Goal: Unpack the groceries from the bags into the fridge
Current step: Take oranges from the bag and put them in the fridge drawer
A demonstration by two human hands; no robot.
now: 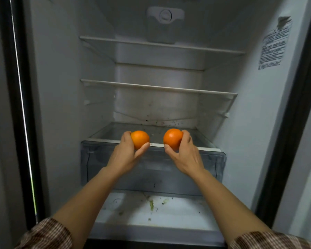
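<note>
1. Head view: an open fridge point(61, 87) fills the frame, and its pale inside walls are dimly lit.
2. The left hand point(127, 151) grips the left orange point(140, 141). Its fingers curl over the fruit's far left side and its thumb lies along the lower right.
3. The right hand point(184, 155) grips the right orange point(172, 138) in a mirrored hold, with fingers wrapped over the right side and the thumb under the lower left.
4. Both oranges sit side by side, near each other but apart, at the front lip of the bottom shelf point(115, 132). Whether either one rests on that lip cannot be told.
5. The bottom shelf carries dark specks toward its back edge.
6. Above it are the middle shelf point(158, 88) and the top shelf point(160, 44), both of clear glass with white front trims.
7. Directly under the bottom shelf is a clear plastic drawer point(169, 173), pushed in. Both wrists cross in front of it.
8. Below the drawer, the fridge floor point(169, 212) shows a greenish smear and scattered crumbs.
9. A dial housing point(165, 15) is mounted high on the back wall.
10. A printed label point(273, 45) is stuck to the right wall, and its text is too small to read.
11. Both forearms are bare. A striped brown left sleeve point(48, 234) and right sleeve point(269, 239) show at the bottom corners.
</note>
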